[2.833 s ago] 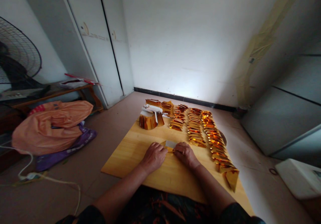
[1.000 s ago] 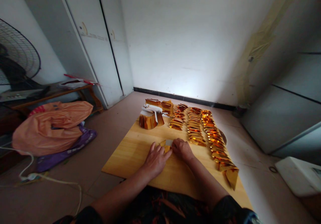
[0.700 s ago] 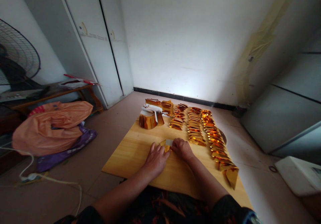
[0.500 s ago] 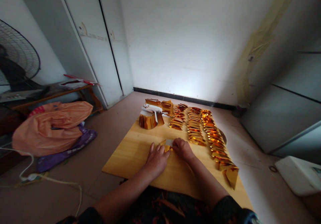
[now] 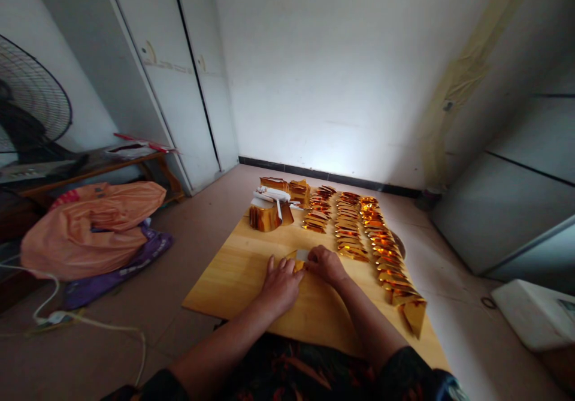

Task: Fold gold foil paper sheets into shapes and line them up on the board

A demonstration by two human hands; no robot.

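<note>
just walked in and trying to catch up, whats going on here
A person is working a small gold and grey sheet on a wooden board: the left hand is at its left side, the right hand at its right, fingers curled. Gold pieces stand in rows beyond and to the right. A gold stack sits toward the far left.

- dark fan [image 5: 38, 86] on a low wooden bench [image 5: 146, 159];
- orange bag [image 5: 90, 233] lying partly over a purple bag [image 5: 121, 278] on the floor [image 5: 197, 227];
- pale cord [image 5: 110, 325] near both;
- white box [image 5: 527, 314], far right
</note>
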